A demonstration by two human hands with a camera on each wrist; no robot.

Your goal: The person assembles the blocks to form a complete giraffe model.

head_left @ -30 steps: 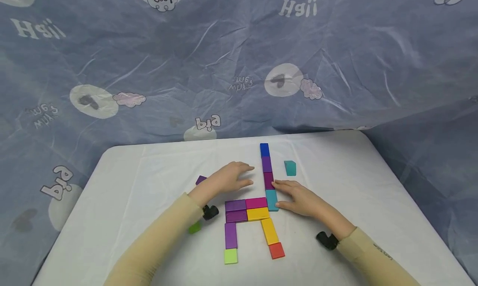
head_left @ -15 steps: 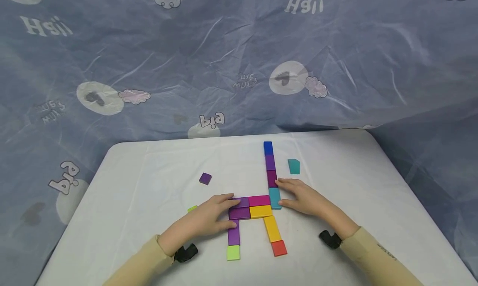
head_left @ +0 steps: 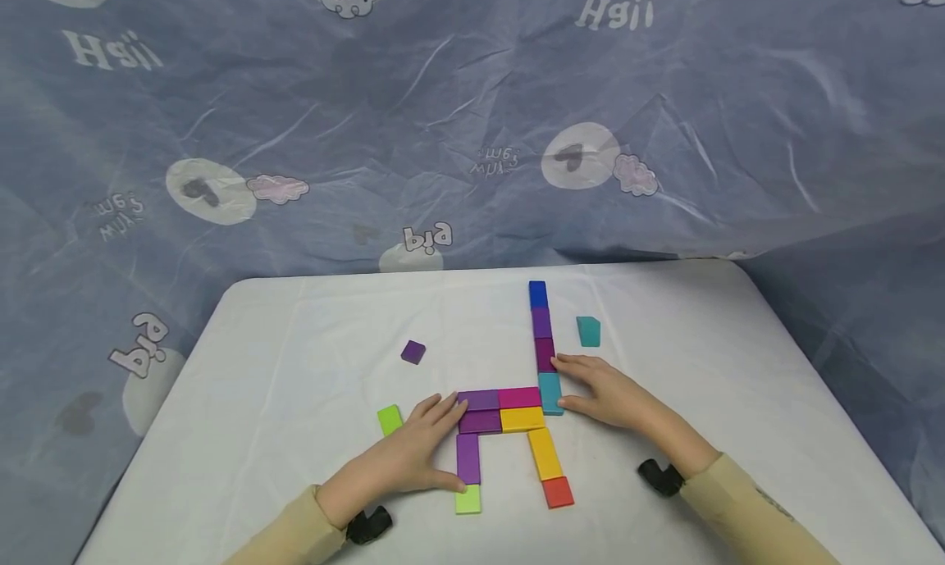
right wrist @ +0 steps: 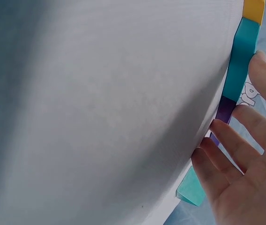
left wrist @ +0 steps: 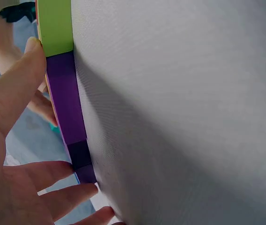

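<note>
Flat coloured blocks lie joined in a four-legged, long-necked shape. At its left side, my left hand (head_left: 402,458) has fingertips against the upper purple block (head_left: 478,399) and its thumb at the lime block (head_left: 468,499) below the upright purple block (head_left: 467,458). The left wrist view shows these fingers fairly straight along the blocks' side. To the right, my right hand (head_left: 604,393) rests relaxed fingers by the dark magenta block (head_left: 545,354), thumb by the teal block (head_left: 550,394). Blue (head_left: 537,294) and violet (head_left: 542,322) blocks top the column.
A loose purple block (head_left: 413,352) lies at the back left, and a loose green block (head_left: 390,419) is partly behind the left hand. A teal cut-corner block (head_left: 588,331) lies right of the column. The white table (head_left: 310,344) meets a grey-blue printed curtain (head_left: 413,122).
My left hand has come back from beside the column to the shape's left side, then its thumb has slid down to the lime block. The right hand stays beside the column.
</note>
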